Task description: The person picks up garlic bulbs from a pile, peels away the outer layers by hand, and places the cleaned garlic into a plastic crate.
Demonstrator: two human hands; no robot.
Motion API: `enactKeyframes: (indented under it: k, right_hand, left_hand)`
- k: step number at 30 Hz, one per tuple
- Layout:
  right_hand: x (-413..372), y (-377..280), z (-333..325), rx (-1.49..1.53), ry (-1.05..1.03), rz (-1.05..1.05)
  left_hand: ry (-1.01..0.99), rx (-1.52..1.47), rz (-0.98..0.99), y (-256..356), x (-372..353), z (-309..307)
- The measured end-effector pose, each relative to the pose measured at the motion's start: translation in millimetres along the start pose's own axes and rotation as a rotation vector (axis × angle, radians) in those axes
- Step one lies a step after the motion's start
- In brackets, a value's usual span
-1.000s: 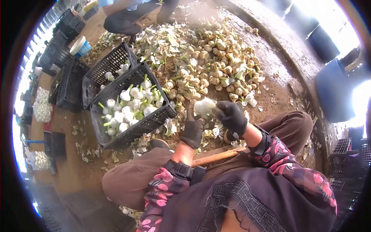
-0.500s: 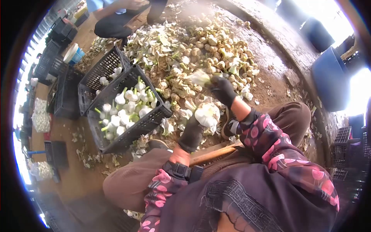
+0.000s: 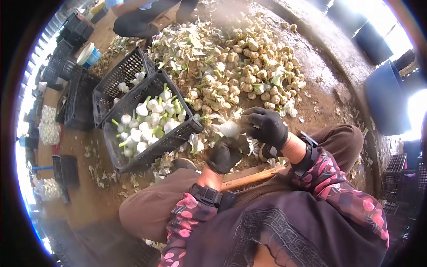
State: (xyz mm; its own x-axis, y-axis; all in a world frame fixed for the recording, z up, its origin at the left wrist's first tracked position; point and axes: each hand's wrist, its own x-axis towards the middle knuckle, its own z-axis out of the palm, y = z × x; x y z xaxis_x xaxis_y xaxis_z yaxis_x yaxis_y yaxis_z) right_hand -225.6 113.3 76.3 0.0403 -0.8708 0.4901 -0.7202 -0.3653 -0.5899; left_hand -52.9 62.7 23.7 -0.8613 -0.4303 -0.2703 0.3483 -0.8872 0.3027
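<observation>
A white garlic bulb (image 3: pixel 230 129) is held in front of me, above the near edge of the garlic pile. My left hand (image 3: pixel 224 155), in a dark glove, is closed around the bulb's lower side. Just to the right, my right hand (image 3: pixel 267 127), also gloved, has its fingers bent together at the bulb's papery skin; the fingertips are partly blurred. To the left stands a black crate (image 3: pixel 153 156) holding several clean white garlic bulbs (image 3: pixel 149 118) with green stems. Beyond my hands lies a heap of brownish unpeeled garlic (image 3: pixel 249 66).
A wooden-handled piece (image 3: pixel 251 178) lies across near my lap. Another black crate (image 3: pixel 103 95) with a few bulbs adjoins the first. Loose skins (image 3: pixel 178 44) cover the floor. A person (image 3: pixel 142 22) crouches at the back left. A blue tub (image 3: pixel 384 98) stands at right.
My right hand has come down and nearer, from over the heap to beside the left hand. The bulb now looks smaller, with fewer loose outer skins. The view has shifted slightly.
</observation>
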Motion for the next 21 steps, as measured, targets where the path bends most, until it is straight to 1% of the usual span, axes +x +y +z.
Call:
enactKeyframes:
  k: [1, 2, 3, 5, 6, 7, 8, 9, 11, 12, 13, 15, 16, 17, 19, 20, 21]
  right_hand:
    - [2.3, -1.2, -0.5, 0.003, -0.002, 0.002]
    - [4.9, -3.8, -0.5, -0.062, -0.015, 0.049]
    - [7.2, -7.1, -0.5, -0.127, -0.029, 0.098]
    - [12.4, -1.0, 3.0, -0.169, -0.029, 0.128]
    - [11.2, 14.1, 10.8, -0.08, 0.026, 0.225]
    - [16.3, 16.2, 12.9, 0.011, 0.08, 0.321]
    - [15.0, 13.6, 10.5, 0.117, 0.042, 0.57]
    - [11.7, 11.4, 11.7, 0.121, 0.041, 0.566]
    - [0.7, 5.3, 14.1, 0.349, 0.149, 0.413]
    - [-2.6, 3.4, 20.1, 0.407, 0.224, 0.303]
    - [-1.5, 2.5, 14.9, 0.404, 0.226, 0.303]
    - [0.9, 0.0, -0.5, 0.183, -0.01, 0.273]
    - [3.0, 5.3, -1.6, 0.24, -0.068, 0.299]
    - [5.8, 9.4, -2.8, 0.238, -0.064, 0.301]
    - [13.9, 14.0, -2.7, 0.295, 0.031, 0.263]
    - [20.5, 14.6, 1.4, 0.332, 0.11, 0.316]
    - [21.5, 12.2, -1.4, 0.575, 0.167, 0.492]
  left_hand:
    - [-0.104, -0.1, -0.058, -1.2, 2.4, -2.3]
    - [-0.209, -0.198, -0.116, -2.6, 4.0, -4.0]
    - [-0.205, -0.2, -0.119, -5.7, 2.7, -5.2]
    - [0.039, -0.014, 0.011, -5.8, -3.3, 15.3]
    - [0.035, -0.009, 0.012, -6.9, -1.6, 14.2]
    - [-0.023, -0.098, -0.002, -6.7, -0.4, 13.1]
    - [-0.079, -0.187, -0.014, -5.7, 0.4, 11.8]
    - [-0.077, -0.185, -0.01, -5.6, 0.4, 10.3]
    - [0.088, -0.297, -0.032, -5.2, -3.4, 17.8]
    - [0.077, -0.222, 0.001, -7.3, -1.7, 15.8]
    - [0.074, -0.222, -0.002, -7.4, -0.6, 13.2]
    - [-0.183, -0.153, -0.056, -4.6, -2.2, 7.8]
    - [-0.233, -0.107, -0.053, 0.1, -5.6, 13.8]
    - [-0.234, -0.105, -0.058, 2.9, -4.3, 10.1]
    - [-0.218, 0.275, 0.035, 6.2, -1.2, 5.6]
    - [-0.21, 0.545, 0.054, 6.5, -3.1, 7.7]
    - [-0.203, 0.815, 0.077, 6.9, -3.7, 11.0]
